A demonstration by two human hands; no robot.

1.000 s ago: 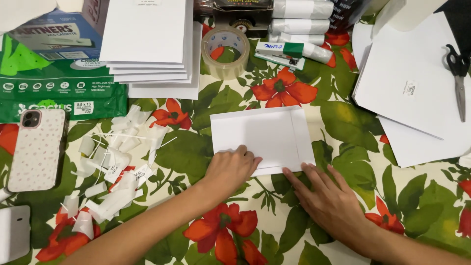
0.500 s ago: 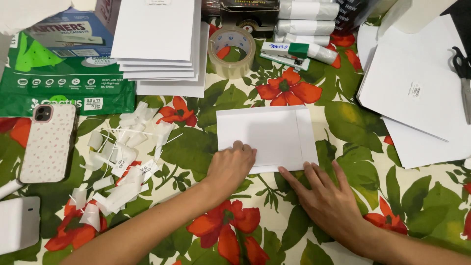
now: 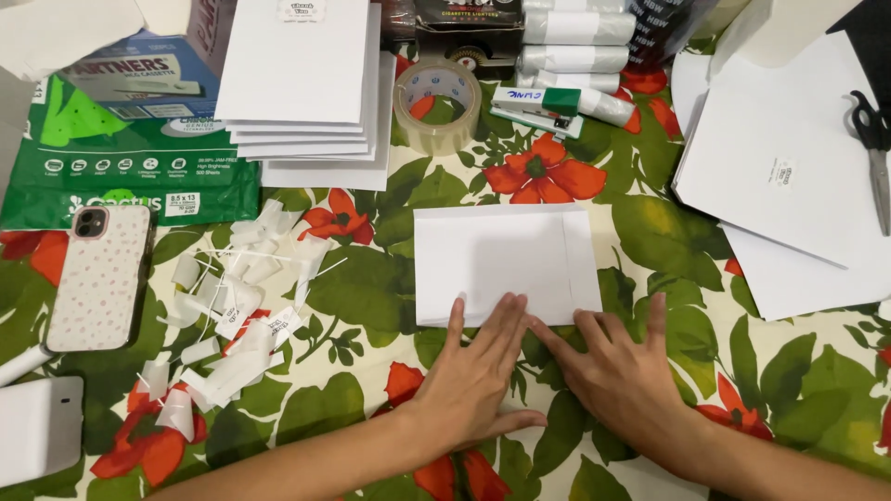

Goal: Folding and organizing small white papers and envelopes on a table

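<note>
A white folded paper rectangle (image 3: 506, 260) lies flat on the flowered tablecloth (image 3: 668, 223) in the middle. My left hand (image 3: 473, 376) rests palm down with its fingertips pressing on the paper's near edge. My right hand (image 3: 622, 371) lies flat beside it, its index finger touching the paper's lower right part. Both hands have spread fingers and hold nothing.
A pile of small white paper scraps (image 3: 237, 315) and a phone (image 3: 100, 276) lie at left. A stack of white envelopes (image 3: 306, 83), a tape roll (image 3: 436, 107) and a stapler (image 3: 536, 107) sit behind. White sheets (image 3: 780, 176) with scissors (image 3: 872, 148) are at right.
Both hands have flattened, with fingers now spread onto the paper's near edge. The view has shifted slightly, so the paper sits a little higher in view.
</note>
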